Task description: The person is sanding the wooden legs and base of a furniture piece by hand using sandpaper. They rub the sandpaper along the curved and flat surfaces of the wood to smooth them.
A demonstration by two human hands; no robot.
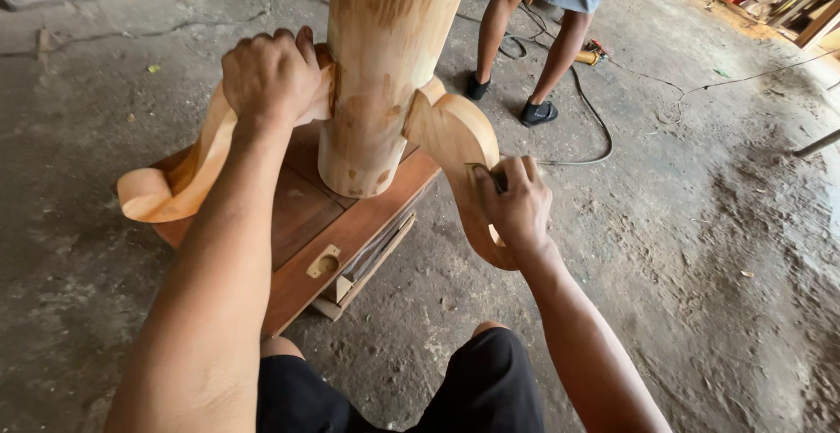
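Observation:
A thick round wooden column (389,66) stands on a reddish-brown board (302,214), with curved carved legs branching off it. My left hand (269,74) grips the top of the left curved leg (171,184), right beside the column. My right hand (516,201) presses a small piece of sandpaper (486,173) against the outer face of the right curved leg (455,140). My knees in black shorts show at the bottom of the view.
Another person's legs in dark shoes (538,111) stand behind the column. A black cable (599,127) and an orange power tool (593,52) lie on the dusty concrete floor. Stacked timber (809,4) sits at the top right. A small wooden block (325,262) rests on the board.

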